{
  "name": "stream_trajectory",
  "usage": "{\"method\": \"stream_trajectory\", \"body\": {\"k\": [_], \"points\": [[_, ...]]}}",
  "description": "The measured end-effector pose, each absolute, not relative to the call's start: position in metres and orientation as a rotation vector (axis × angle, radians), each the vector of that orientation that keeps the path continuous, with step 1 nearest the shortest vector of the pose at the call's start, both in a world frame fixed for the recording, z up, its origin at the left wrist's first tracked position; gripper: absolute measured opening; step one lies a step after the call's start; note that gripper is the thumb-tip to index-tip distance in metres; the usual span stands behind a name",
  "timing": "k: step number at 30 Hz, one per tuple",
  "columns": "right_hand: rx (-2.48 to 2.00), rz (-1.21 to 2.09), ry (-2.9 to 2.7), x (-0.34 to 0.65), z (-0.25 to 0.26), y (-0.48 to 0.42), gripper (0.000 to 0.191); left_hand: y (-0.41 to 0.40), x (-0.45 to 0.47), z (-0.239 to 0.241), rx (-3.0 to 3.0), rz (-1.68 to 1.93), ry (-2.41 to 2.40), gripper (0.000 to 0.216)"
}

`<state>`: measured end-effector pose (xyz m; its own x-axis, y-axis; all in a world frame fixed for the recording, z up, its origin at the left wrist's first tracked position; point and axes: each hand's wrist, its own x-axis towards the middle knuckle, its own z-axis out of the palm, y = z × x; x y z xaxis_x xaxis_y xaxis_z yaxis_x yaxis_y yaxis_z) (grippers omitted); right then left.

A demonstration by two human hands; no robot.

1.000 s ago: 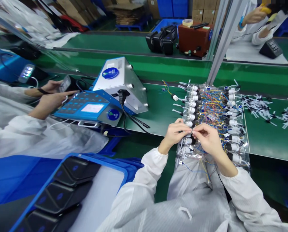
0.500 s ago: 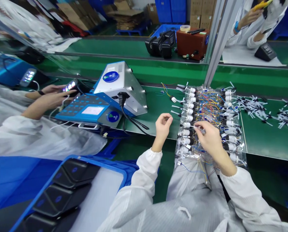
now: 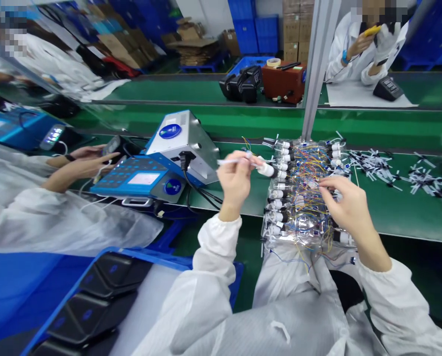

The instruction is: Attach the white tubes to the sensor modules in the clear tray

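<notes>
My left hand pinches a white tube beside a small white cylindrical motor with a black end, raised at the left side of the rows. My right hand is closed in a pinch over the wires; what lies between its fingertips is too small to make out. Similar white-and-black motors lie in two rows on clear plastic, with yellow, blue and red wires tangled between them. This plastic spans the table edge and my lap.
Heaps of white tubes with black pieces lie at the right on the green table. A metal-and-blue tester with black cables stands at left, near a co-worker's hands. A tray of black casings is at lower left.
My left hand, empty before, now holds a motor by its tube and has risen slightly. The right hand has moved right, and fewer motors lie in the right row. The view has shifted slightly.
</notes>
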<state>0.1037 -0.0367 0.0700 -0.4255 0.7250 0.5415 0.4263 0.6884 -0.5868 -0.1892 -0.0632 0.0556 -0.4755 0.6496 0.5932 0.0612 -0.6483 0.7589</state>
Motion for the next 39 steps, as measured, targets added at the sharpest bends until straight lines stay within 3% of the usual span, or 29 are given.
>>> {"method": "stream_trajectory", "body": {"k": [5,10,12,15,19,23,27,30,35,39], "points": [[-0.832,0.516,-2.174,0.095,0.082,-0.017,0.022,-0.058,-0.192,0.136,1.189,2.362,0.766,0.028],[-0.614,0.682,-2.32,0.04,0.064,-0.009,0.067,-0.053,-0.17,0.179,1.249,2.261,0.604,0.016],[-0.583,0.744,-2.352,0.022,0.055,-0.007,0.059,-0.056,-0.158,0.194,1.259,2.236,0.6,0.015],[-0.691,0.876,-2.342,0.009,0.049,-0.001,0.018,-0.067,-0.146,0.222,1.244,2.262,0.502,0.017],[-0.672,1.365,-1.926,0.009,0.061,-0.008,0.023,-0.077,-0.142,0.257,1.048,2.348,0.32,0.04],[-0.206,2.08,-1.562,0.01,0.084,-0.039,0.055,-0.069,-0.144,0.259,1.105,2.378,0.468,0.034],[-0.128,2.463,-1.16,0.021,0.102,-0.058,0.064,-0.059,-0.153,0.237,1.299,2.319,0.664,0.021],[-0.202,2.372,-1.2,0.032,0.106,-0.059,0.058,-0.057,-0.161,0.225,1.298,2.299,0.75,0.023],[-0.475,2.038,-1.813,0.059,0.093,-0.057,0.03,-0.06,-0.183,0.22,1.238,2.325,0.688,0.025],[-0.769,1.721,-1.616,0.112,0.086,-0.049,0.025,-0.061,-0.209,0.2,1.144,2.418,0.675,0.029]]}}
